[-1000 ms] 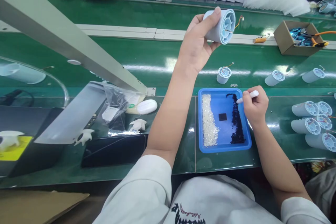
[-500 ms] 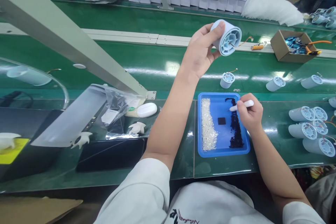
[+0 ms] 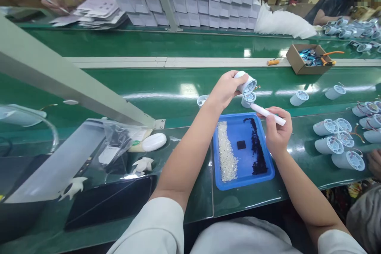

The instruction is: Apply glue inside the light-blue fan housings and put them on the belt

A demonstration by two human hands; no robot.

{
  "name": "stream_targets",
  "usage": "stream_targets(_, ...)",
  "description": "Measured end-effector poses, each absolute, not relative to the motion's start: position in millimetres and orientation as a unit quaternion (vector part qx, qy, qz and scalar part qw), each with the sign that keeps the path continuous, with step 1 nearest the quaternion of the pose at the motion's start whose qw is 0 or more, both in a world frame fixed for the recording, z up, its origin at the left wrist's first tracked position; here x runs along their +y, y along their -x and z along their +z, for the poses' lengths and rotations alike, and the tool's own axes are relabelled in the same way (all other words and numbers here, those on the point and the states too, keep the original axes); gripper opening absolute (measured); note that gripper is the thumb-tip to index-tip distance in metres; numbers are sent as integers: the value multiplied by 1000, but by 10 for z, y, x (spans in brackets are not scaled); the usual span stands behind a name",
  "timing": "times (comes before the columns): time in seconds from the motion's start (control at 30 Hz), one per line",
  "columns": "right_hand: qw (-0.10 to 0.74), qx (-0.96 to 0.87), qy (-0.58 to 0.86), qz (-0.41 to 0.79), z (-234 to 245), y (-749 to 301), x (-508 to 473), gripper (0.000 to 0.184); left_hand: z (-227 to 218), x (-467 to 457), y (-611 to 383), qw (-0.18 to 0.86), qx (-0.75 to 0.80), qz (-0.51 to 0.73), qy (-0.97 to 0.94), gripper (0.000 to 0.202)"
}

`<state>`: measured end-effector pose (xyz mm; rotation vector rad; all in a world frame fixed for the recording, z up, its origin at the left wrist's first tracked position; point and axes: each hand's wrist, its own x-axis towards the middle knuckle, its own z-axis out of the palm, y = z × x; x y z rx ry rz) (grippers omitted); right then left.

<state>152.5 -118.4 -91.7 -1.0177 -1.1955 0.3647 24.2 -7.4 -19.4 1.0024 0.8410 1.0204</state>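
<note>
My left hand is closed round a light-blue plastic cylinder, whose spoked open end faces right. Directly below it stands another light-blue cylinder; whether the two touch, I cannot tell. Between the fingers of my right hand is a white pen-shaped tool. Its tip points up and left, close to the standing cylinder in view. Under both hands lies a shallow blue tray. Small whitish pieces fill its left side, small black pieces its right, and a black square lies between.
Several more light-blue cylinders stand at right, with a cardboard box of blue parts and orange-handled pliers behind. A slanting metal post crosses the left. White fan-like parts lie by a white mouse-shaped object. Other people sit across the bench.
My left hand has come down towards the bench with the cylinder. My right hand has lifted the pen-shaped tool from the black pieces up to the cylinders. The view has shifted too.
</note>
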Motion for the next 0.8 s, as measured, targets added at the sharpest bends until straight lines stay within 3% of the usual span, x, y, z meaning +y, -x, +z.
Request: stream_targets(0.8,669,-499,503,224,-952,-1517,-1153,26,-158,-180,-264,676,390,395,-485,19)
